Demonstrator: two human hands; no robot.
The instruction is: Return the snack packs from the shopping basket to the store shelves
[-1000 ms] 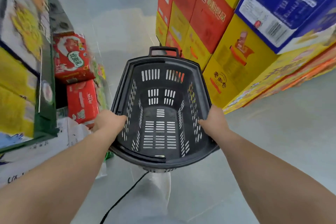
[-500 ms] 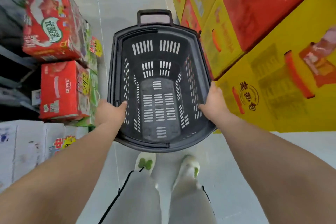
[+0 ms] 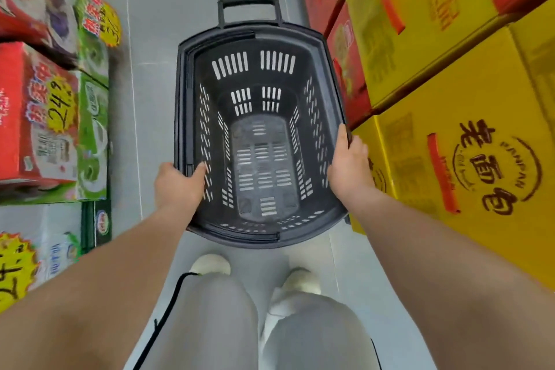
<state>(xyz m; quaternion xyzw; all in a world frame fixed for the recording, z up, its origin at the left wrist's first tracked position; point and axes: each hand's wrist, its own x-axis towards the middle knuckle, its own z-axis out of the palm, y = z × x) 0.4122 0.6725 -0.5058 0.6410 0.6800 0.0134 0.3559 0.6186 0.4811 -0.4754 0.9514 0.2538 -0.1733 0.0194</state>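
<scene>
While arms reach down — left hand (image 3: pixel 179 186), right hand (image 3: pixel 350 165) grip basket (image 3: pixel 258 237) rims.

Under my hands I log one shopping basket (image 3: pixel 186 99) — dark moulded plastic, matt, its walls and floor pierced with slots, with a smooth bar handle (image 3: pixel 248 6) of the same plastic at the far end. To my right, stacked cartons (image 3: pixel 444 75) in yellow and red printed cardboard, matt with a faint sheen at the folds; to my left, boxed goods (image 3: pixel 51 123) in red and green printed card, glossier, some under clear film. Floor (image 3: pixel 156 24) — smooth grey tile, lightly reflective; my trousers (image 3: pixel 216 324) are soft grey cloth, my shoes (image 3: pixel 210 263) a matt off-white.
</scene>
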